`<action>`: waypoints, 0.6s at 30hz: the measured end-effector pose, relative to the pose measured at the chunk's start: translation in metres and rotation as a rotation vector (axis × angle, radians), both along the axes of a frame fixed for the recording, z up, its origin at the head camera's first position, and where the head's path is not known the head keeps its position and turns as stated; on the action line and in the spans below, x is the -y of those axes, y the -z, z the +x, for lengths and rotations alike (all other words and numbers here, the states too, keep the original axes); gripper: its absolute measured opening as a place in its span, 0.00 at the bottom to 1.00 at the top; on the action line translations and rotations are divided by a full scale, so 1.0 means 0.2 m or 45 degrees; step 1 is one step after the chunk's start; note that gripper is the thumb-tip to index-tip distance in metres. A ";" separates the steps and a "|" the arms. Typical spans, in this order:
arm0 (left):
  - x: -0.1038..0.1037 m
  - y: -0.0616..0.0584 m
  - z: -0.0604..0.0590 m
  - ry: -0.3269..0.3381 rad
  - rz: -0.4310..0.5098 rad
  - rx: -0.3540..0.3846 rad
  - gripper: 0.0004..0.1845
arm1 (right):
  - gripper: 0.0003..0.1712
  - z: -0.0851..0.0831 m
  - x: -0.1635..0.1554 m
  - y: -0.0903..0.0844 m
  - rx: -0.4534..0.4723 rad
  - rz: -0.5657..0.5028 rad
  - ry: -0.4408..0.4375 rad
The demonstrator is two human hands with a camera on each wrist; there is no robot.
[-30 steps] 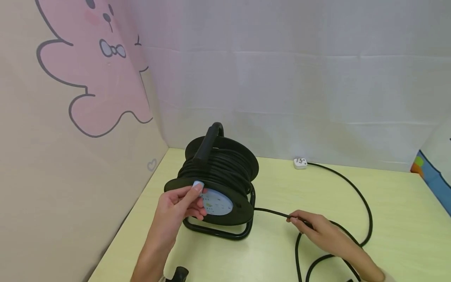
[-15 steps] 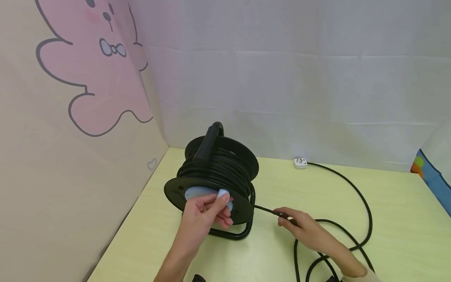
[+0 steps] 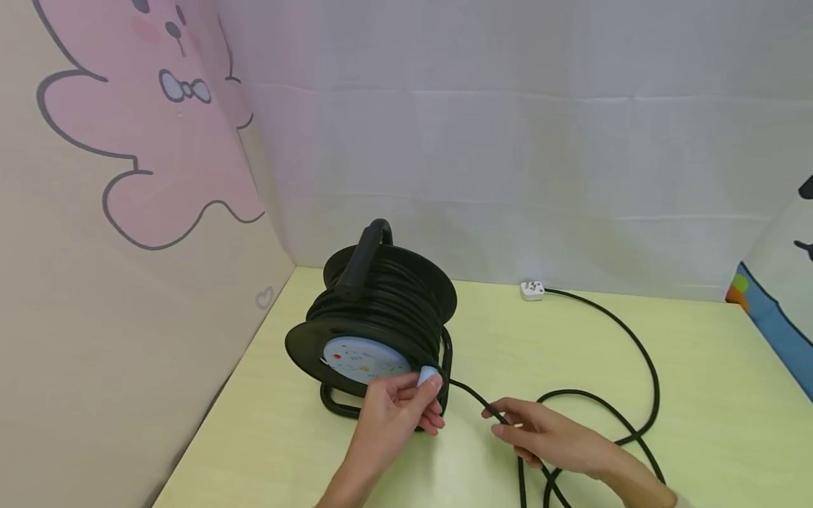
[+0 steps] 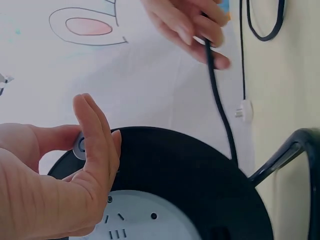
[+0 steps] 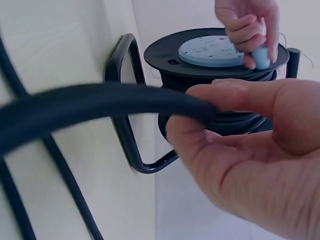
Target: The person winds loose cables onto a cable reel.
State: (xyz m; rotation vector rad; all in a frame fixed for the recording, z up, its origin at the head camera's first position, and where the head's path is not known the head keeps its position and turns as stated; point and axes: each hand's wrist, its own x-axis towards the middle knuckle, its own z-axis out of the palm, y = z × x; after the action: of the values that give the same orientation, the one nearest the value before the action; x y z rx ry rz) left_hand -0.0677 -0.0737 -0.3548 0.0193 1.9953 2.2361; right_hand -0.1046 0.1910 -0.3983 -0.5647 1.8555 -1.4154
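A black cable reel [image 3: 381, 300] stands on the table, tilted toward me, with black cable wound thickly on its drum. Its front flange carries a pale blue socket panel [image 3: 358, 356]. My left hand [image 3: 389, 420] pinches the light blue knob [image 3: 427, 374] at the flange's right edge; in the left wrist view the knob [image 4: 79, 146] sits between thumb and fingers. To the right of the reel, my right hand [image 3: 549, 434] holds the loose cable [image 3: 466, 389] between thumb and fingers. The right wrist view shows that cable [image 5: 100, 102] passing through the pinch.
A white plug [image 3: 532, 290] lies near the back wall at the cable's end. Loops of slack cable [image 3: 654, 381] cross the right side of the pale yellow table [image 3: 705, 395]. The reel's black tube stand [image 3: 336, 406] shows below the flange, and white cloth [image 3: 508, 162] hangs behind.
My left hand has carried the knob rightward and nearer along a curve, and the flange has turned with it. My right hand has moved slightly left and nearer with the cable.
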 end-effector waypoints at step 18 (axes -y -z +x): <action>0.05 0.31 -0.01 0.001 -0.175 0.113 0.15 | 0.12 0.05 -0.42 -0.19 -0.397 0.120 -0.183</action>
State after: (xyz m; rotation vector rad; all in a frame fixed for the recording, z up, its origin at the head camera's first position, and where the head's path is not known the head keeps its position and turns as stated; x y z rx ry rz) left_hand -0.0690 -0.0840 -0.4159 -0.0921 2.0954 2.0562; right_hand -0.0938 0.2741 -0.3603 -0.8937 2.0638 -1.1908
